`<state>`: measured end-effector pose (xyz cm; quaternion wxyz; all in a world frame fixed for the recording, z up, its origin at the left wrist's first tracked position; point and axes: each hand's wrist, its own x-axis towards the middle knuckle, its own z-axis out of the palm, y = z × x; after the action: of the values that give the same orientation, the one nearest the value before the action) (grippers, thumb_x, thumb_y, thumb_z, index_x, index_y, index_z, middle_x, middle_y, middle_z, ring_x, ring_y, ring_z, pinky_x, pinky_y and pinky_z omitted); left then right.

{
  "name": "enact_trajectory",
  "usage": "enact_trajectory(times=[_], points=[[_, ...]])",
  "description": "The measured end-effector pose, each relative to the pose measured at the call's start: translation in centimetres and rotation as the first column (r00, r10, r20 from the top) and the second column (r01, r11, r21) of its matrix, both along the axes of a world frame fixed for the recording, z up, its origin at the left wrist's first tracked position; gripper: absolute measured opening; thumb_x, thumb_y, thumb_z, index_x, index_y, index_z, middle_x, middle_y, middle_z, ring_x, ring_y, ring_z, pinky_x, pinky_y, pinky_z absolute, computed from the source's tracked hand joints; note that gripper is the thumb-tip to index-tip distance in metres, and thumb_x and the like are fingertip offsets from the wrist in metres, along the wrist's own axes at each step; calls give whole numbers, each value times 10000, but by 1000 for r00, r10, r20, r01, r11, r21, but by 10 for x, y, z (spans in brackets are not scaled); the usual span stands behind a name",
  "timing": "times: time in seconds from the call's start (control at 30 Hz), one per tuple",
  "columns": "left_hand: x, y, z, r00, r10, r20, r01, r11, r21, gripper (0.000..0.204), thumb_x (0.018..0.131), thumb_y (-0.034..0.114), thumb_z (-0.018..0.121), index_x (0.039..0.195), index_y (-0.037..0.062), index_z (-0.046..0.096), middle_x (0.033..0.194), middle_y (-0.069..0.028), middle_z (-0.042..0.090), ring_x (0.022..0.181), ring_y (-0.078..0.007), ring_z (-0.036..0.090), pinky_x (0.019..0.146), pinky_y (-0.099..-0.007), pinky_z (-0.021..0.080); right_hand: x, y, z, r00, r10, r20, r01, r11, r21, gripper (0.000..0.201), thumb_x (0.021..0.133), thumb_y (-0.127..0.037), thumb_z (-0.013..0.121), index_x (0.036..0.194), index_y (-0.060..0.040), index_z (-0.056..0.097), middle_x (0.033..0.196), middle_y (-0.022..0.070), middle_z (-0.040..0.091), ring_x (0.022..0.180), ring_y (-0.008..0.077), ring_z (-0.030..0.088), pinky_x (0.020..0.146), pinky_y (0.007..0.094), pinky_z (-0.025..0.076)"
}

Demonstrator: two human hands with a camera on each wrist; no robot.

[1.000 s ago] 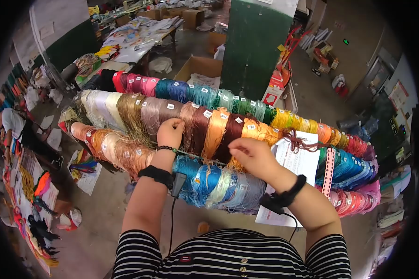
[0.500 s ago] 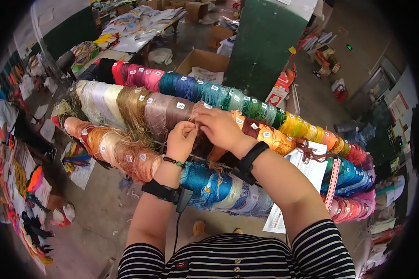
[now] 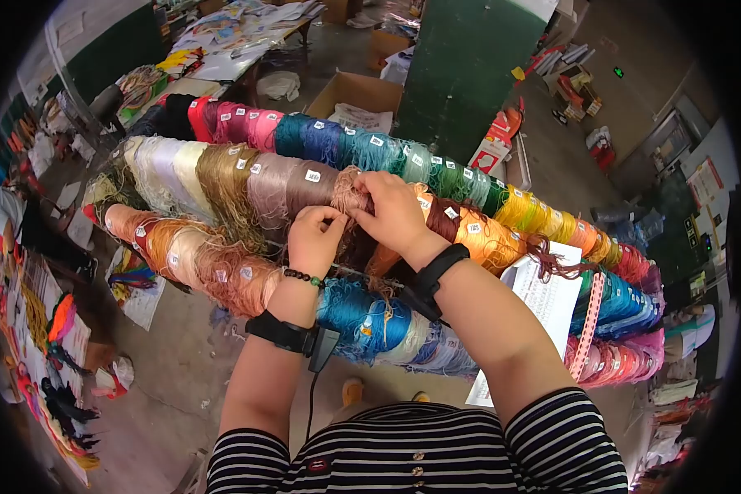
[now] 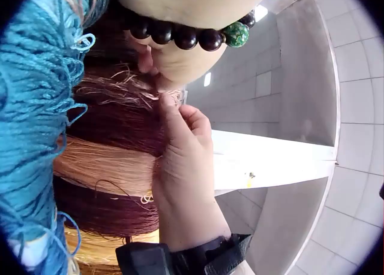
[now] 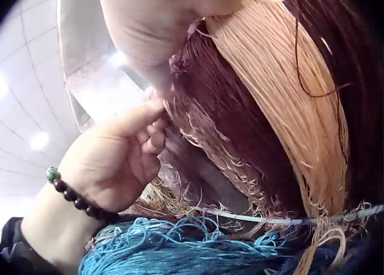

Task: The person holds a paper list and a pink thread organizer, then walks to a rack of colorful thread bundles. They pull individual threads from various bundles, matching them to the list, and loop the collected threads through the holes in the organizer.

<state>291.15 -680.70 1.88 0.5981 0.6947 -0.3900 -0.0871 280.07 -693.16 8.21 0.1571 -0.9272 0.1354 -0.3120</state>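
Before you, the pinkish-brown hank of thread (image 3: 346, 193) hangs along the rack's (image 5: 282, 218) middle row, roughly midway between its 2 ends, its strands loose and curling into small loops lower down.

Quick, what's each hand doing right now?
Left hand: closed, pinching thread.
Right hand: touching the thread; whether it grips cannot be told.

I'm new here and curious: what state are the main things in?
Left hand: pinching pinkish-brown thread
Right hand: pinching the same thread
Pinkish-brown thread: bundled, loose strands showing
Blue thread: bundled, some loops loose
Printed sheet: partly covered
Cardboard box: open
Beaded bracelet: worn
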Motion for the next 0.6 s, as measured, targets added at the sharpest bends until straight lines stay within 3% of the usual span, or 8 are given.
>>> enact_trajectory(times=[0.03,0.23,0.37,0.47,0.5,0.57,0.6], points=[[0,1,0,1000,-18,17,17,1000,8,107,862,90,668,870,-16,651,796,-55,655,660,-104,603,622,-230,475,0,1,1,1000,-2,7,2,1000,-2,338,704,-109,713,1007,-100,563,942,116,594,919,336,566,803,427,449],[2,2,3,918,24,-396,-54,996,-64,105,932,113,597,911,13,570,756,-48,633,653,-95,599,625,-235,502,-2,-3,0,998,33,45,-34,999,21,342,709,-14,648,1037,-98,597,963,123,605,953,343,573,826,427,460],[6,-1,-5,922,-22,-387,10,999,-33,103,920,94,597,987,16,592,758,-21,627,658,-93,584,627,-229,486,-3,-5,-2,998,44,54,-45,999,21,291,710,-11,645,989,-88,620,958,121,609,955,341,573,834,422,462],[7,2,0,964,45,-261,-57,998,-38,158,876,78,638,1022,27,612,792,-16,618,656,-97,567,623,-246,479,-3,-6,-2,996,60,63,-62,998,27,284,709,-12,649,982,-88,627,957,118,608,955,337,573,839,421,460],[5,2,2,977,163,-138,-179,978,-110,175,857,75,653,1023,29,619,808,-18,614,654,-100,563,622,-252,476,-3,-6,-2,996,65,66,-67,997,29,286,709,-13,651,984,-88,628,959,117,608,956,335,573,840,420,459],[-3,3,14,907,414,81,-375,879,-294,212,821,69,684,1024,33,633,841,-23,607,649,-106,554,621,-265,471,-3,-6,-2,996,57,68,-59,998,34,293,705,-17,656,987,-88,628,959,114,606,959,332,572,843,419,456],[0,6,13,882,432,189,-385,891,-242,201,788,78,715,975,29,661,874,-40,598,647,-123,552,632,-274,471,-4,-6,-3,996,53,69,-56,998,38,296,704,-18,658,989,-89,629,959,112,606,961,331,572,845,418,455]])
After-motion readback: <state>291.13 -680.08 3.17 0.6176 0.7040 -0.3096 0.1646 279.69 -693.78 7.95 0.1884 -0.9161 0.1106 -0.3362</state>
